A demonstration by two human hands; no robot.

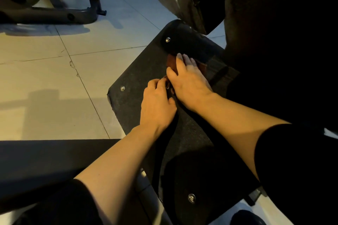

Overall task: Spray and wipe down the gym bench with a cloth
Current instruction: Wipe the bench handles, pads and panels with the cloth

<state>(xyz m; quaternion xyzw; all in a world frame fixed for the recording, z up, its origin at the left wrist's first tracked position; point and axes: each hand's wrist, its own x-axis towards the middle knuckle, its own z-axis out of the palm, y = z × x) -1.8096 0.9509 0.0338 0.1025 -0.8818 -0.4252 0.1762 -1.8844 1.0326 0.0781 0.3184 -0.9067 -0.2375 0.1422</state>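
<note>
The right hand point(188, 80) is lying flat, fingers straight, on a reddish-brown cloth point(172, 62), pressing it against the dark bench point(139, 71) near a black padded roller point(184, 42); the flat palm is spreading pressure over the fabric, as a wiping stroke calls for. The left hand point(157, 104) is sitting just beside it, touching it at the thumb side, with fingers curled down toward the near edge of the cloth, where a small bright object is showing between the two hands; what it is cannot be told, nor whether the left fingers are actually pinching the cloth or only bunching against it. Judged from this pose, the left hand is probably steadying or gathering the trailing edge so the cloth does not slide loose. A black strap point(164, 148) is running along the bench beneath the left forearm. Metal rivets point(122, 88) are dotting the bench corners. No spray bottle is in view, so the wiping stage appears to be in hand. The tiled floor point(54, 71) and another machine's frame point(54, 16) are lying beyond.
</note>
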